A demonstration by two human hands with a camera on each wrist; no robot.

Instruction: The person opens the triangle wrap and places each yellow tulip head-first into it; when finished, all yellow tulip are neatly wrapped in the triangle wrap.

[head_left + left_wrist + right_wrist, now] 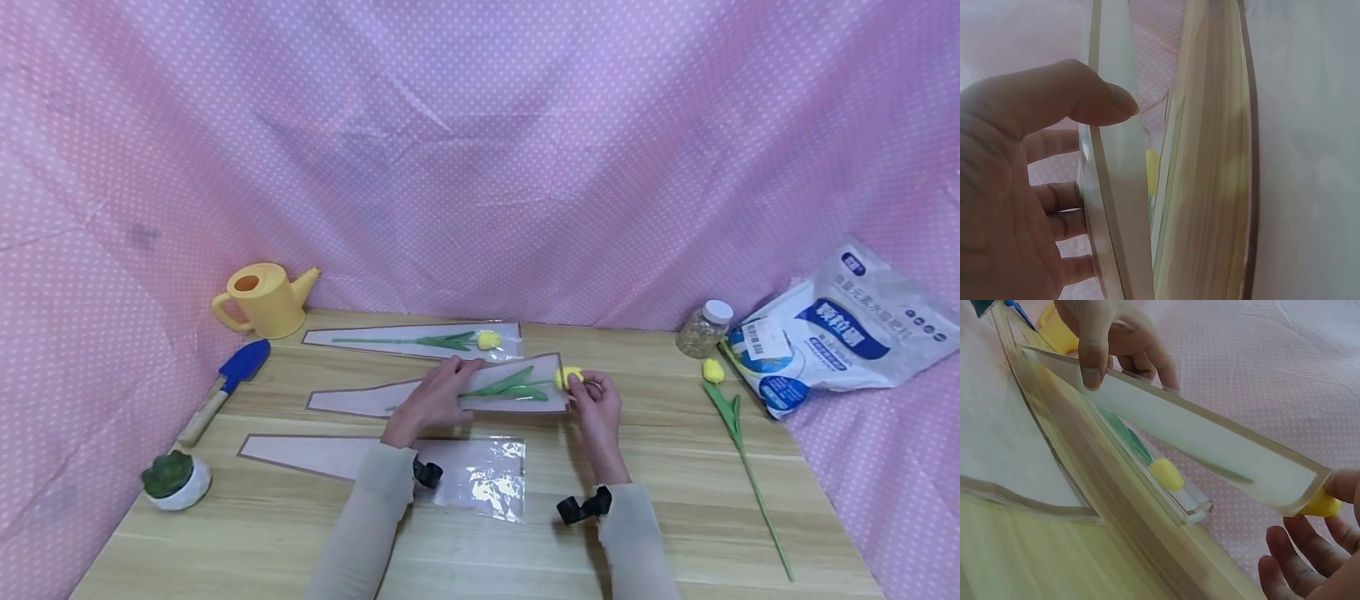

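My left hand (438, 396) grips a tapered clear sleeve with a brown border (360, 402), thumb on one face and fingers behind, as the left wrist view shows. Inside it lies a tulip's green stem and leaves (510, 385). Its yellow head (1322, 505) is at the wide end, partly out, pinched by my right hand (600, 417). In the right wrist view the sleeve (1197, 434) is tilted and raised above the table. Behind it lies another sleeve holding a yellow tulip (488, 340). Nearer my body a flat sleeve (480, 475) shows no flower, partly under my left forearm.
A loose yellow tulip (750, 467) lies at the right, near a lidded jar (703, 329) and a white bag (840, 333). At the left are a yellow watering can (268, 302), a blue trowel (243, 362) and a potted succulent (176, 482). Pink dotted cloth (480, 167) hangs behind.
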